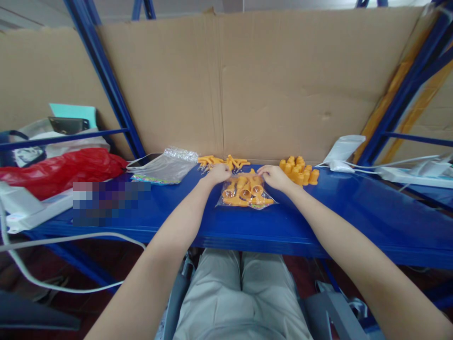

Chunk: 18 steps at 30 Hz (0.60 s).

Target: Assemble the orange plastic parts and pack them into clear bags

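Shelf: bag between both hands.

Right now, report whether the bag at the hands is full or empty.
Full: orange plastic pieces show through the clear bag; left hand and right hand grip its far edge.

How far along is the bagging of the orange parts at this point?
Done: one clear bag on the blue shelf already holds several orange parts. In hand: the left hand and right hand pinch its top edge. Left: loose cup-shaped pieces and forked pieces lie behind it, near a pile of clear bags.
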Motion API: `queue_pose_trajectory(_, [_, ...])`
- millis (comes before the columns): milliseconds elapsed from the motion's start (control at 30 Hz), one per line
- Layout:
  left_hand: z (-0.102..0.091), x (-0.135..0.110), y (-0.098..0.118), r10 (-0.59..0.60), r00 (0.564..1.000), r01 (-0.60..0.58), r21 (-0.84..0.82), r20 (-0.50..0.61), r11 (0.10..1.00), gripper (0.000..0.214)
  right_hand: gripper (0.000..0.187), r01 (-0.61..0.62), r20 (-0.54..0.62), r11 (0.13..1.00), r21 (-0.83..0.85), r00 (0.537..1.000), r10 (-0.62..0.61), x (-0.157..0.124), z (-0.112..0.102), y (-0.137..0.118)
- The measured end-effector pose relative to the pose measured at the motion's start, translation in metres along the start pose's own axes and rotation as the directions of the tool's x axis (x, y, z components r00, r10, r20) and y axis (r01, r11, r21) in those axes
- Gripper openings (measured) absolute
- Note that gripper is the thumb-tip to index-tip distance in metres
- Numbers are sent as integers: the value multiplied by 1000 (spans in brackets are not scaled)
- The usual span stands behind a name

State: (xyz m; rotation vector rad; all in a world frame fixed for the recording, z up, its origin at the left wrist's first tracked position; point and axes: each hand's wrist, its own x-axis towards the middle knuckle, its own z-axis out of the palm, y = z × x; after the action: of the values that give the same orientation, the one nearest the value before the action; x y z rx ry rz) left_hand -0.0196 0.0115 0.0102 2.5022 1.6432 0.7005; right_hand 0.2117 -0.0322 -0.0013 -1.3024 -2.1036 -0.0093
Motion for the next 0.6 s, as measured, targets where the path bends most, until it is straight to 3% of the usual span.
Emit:
queue_pose_trajectory(133, [-2, -4, 17, -4, 1000, 5, 124, -9, 992, 20, 40, 22, 140, 993, -117, 990, -6, -3, -2, -18])
queue_pose_trajectory(233, [1, -4, 23, 83, 996, -84, 88, 13, 993, 19, 39, 37, 206, 982, -183, 978, 2, -4, -5, -28])
queue_pose_trajectory(367, [6, -3, 27, 200, 974, -182, -158, 104, 970, 40, 37, 44, 227, 986, -162, 974, -6, -5, -8, -30])
queue_pose_trajectory(500, [11, 0, 31, 256, 917, -109, -425, 305, 898, 34, 28, 13, 180, 999, -29, 984, -8, -3, -5, -23])
queue_pose_trajectory(600, [11, -1, 32, 263, 908, -57, -527, 326, 848, 28, 26, -40, 145, 994, 105, 989, 25, -2, -2, -18])
